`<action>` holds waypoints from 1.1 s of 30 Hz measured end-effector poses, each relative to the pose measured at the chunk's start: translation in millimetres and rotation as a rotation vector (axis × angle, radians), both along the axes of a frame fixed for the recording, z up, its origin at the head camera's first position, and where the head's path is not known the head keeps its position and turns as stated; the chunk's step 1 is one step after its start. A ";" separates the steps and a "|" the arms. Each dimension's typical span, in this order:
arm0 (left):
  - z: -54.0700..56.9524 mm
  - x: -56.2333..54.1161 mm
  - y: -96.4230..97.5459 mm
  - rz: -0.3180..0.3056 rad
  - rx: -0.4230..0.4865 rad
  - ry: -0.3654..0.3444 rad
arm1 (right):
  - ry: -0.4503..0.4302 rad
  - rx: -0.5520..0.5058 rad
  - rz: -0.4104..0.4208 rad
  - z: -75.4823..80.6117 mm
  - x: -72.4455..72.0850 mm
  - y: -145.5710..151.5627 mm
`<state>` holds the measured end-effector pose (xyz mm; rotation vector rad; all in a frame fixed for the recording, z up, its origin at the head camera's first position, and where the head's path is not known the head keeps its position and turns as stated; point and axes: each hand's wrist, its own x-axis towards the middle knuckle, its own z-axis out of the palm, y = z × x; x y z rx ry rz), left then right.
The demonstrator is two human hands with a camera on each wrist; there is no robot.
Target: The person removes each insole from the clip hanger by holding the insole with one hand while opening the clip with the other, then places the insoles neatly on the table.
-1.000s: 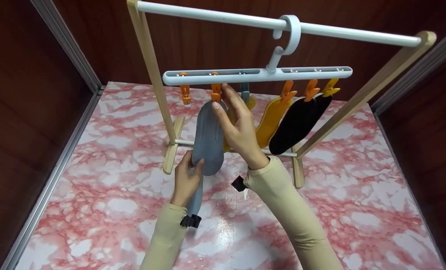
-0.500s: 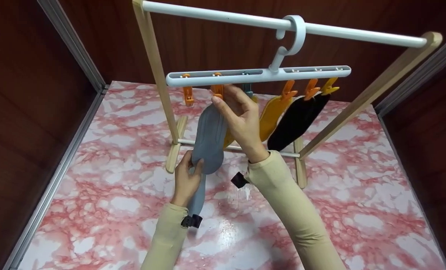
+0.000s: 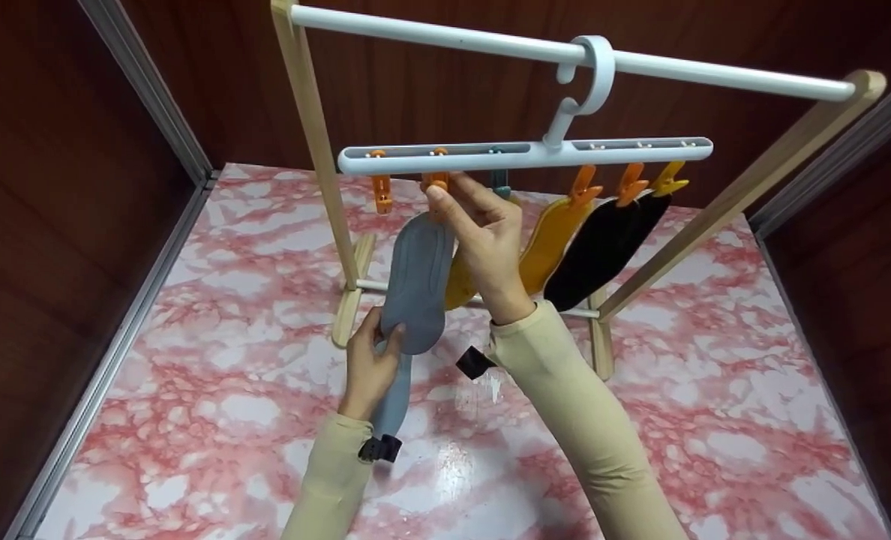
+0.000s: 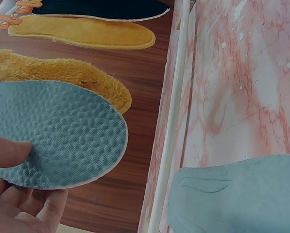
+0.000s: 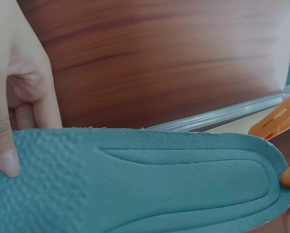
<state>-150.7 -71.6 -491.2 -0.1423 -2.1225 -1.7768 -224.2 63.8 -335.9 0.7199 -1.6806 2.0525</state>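
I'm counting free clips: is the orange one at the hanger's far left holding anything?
Empty: in the head view, the far-left orange clip hangs bare; the left hand holds the gray insole by the next clip.

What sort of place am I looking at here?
Probably a small enclosed work booth: wood-look panels stand around a pink-and-white marbled surface, on which a rack carries a clip hanger.

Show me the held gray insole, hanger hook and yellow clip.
Held gray insole (image 3: 418,285), head view: middle of its face.
Hanger hook (image 3: 604,79), head view: outer curve.
Yellow clip (image 3: 669,178), head view: middle of body.
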 end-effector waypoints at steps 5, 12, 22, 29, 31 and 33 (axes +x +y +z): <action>-3.4 1.7 1.0 0.004 0.025 -0.023 | 0.006 -0.046 0.050 0.8 -0.6 -1.4; -1.0 8.2 1.3 0.032 0.003 -0.080 | 0.000 -0.042 0.080 1.7 -0.4 -1.9; -13.9 13.5 -7.7 0.023 -0.017 -0.145 | -0.136 -0.035 0.065 3.2 -0.2 -0.7; -27.1 16.2 -16.5 0.001 0.009 -0.141 | -0.126 -0.017 0.113 0.2 0.1 0.0; -29.0 16.9 -18.1 0.001 0.018 -0.156 | -0.121 -0.019 0.123 -1.0 -0.2 0.0; -30.6 17.8 -20.1 0.003 0.014 -0.166 | -0.116 -0.022 0.134 -2.1 -0.2 -0.1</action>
